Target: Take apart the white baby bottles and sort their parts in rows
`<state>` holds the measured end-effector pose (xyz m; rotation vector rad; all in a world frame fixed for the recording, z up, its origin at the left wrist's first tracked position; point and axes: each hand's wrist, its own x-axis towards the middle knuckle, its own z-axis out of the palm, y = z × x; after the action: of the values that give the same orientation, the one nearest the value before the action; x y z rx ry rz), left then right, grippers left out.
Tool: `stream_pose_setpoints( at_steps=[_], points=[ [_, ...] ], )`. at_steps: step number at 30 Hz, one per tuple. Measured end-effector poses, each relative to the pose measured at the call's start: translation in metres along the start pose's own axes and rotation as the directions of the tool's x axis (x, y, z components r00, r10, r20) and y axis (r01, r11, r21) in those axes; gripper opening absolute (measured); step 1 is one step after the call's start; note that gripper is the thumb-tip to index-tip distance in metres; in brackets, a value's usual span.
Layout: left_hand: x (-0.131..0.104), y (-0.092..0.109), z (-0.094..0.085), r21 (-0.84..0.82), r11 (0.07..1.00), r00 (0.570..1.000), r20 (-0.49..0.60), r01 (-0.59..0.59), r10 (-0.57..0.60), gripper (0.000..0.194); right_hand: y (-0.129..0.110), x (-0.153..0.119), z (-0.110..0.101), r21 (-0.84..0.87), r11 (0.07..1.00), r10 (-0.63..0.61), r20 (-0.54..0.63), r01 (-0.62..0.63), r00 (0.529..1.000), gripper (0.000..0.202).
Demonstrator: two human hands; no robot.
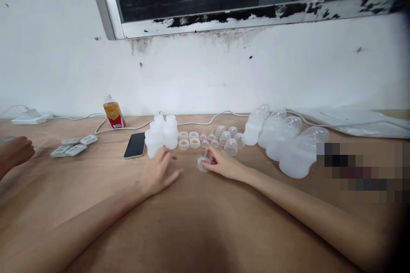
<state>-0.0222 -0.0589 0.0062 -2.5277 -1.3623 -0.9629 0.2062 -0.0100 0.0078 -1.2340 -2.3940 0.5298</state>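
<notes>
My right hand [222,163] pinches a small clear baby bottle nipple [202,164], which seems to sit in a collar ring low over the table. My left hand [158,175] hovers to its left, fingers spread and holding nothing. Nearest to it stand several frosted white baby bottles [163,132] in a cluster. Behind my right hand are rows of translucent collar rings [183,144], more clear nipples [204,141] and domed clear caps [230,146]. Farther right, several bottles with domed caps [296,160] stand in a slanting row.
A black phone [135,145], a drink bottle [114,113] and small white boxes [76,149] are on the left. Another person's hand [16,153] is at the left edge. A white cable [211,120] runs along the wall. A plastic bag [352,121] lies at the back right.
</notes>
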Motion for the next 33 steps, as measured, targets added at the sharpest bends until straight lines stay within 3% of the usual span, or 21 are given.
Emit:
stream_pose_setpoints(
  at_steps=[3,6,8,11,15,17,20,26,30,33],
  points=[
    [0.019,0.026,0.021,-0.046,0.997,0.982,0.175,-0.068,0.075,0.046,-0.006,0.005,0.003,-0.095,0.995,-0.008,-0.019,0.006,1.000,0.024],
    [0.036,0.034,0.038,-0.068,0.998,0.973,0.230,-0.003,0.019,0.039,-0.009,0.008,0.004,-0.156,0.987,-0.033,-0.026,0.028,0.999,0.022],
    [0.042,0.031,0.044,-0.088,0.996,0.974,0.228,0.031,-0.011,0.032,-0.007,0.009,0.005,-0.168,0.985,-0.041,-0.021,0.037,0.999,0.021],
    [0.044,0.024,0.047,-0.133,0.989,0.974,0.224,0.062,-0.031,0.039,-0.003,0.011,0.007,-0.137,0.990,-0.047,-0.069,0.037,0.996,0.015],
    [0.044,0.018,0.048,-0.125,0.982,0.966,0.235,0.140,-0.108,0.043,0.000,0.011,0.009,0.059,0.998,0.040,-0.180,-0.030,0.983,0.014],
    [0.045,0.017,0.047,-0.090,0.988,0.966,0.238,0.127,-0.103,0.034,-0.001,0.010,0.010,0.120,0.989,0.123,-0.291,-0.092,0.949,0.016],
    [0.045,0.015,0.045,-0.027,0.997,0.970,0.233,0.078,-0.070,0.022,-0.002,0.008,0.010,0.076,0.980,0.201,-0.412,-0.186,0.889,0.019],
    [0.044,0.011,0.049,-0.013,0.998,0.982,0.178,0.062,-0.059,0.029,-0.002,0.009,0.015,-0.170,0.936,0.240,-0.334,-0.309,0.911,0.026],
    [0.044,0.009,0.051,-0.004,0.995,0.984,0.148,0.100,-0.098,0.029,-0.003,0.009,0.015,-0.222,0.914,0.258,-0.326,-0.339,0.909,0.031],
    [0.043,0.011,0.049,0.013,0.998,0.982,0.176,0.066,-0.067,0.023,-0.003,0.008,0.014,-0.239,0.907,0.259,-0.333,-0.347,0.907,0.032]
  ],
)
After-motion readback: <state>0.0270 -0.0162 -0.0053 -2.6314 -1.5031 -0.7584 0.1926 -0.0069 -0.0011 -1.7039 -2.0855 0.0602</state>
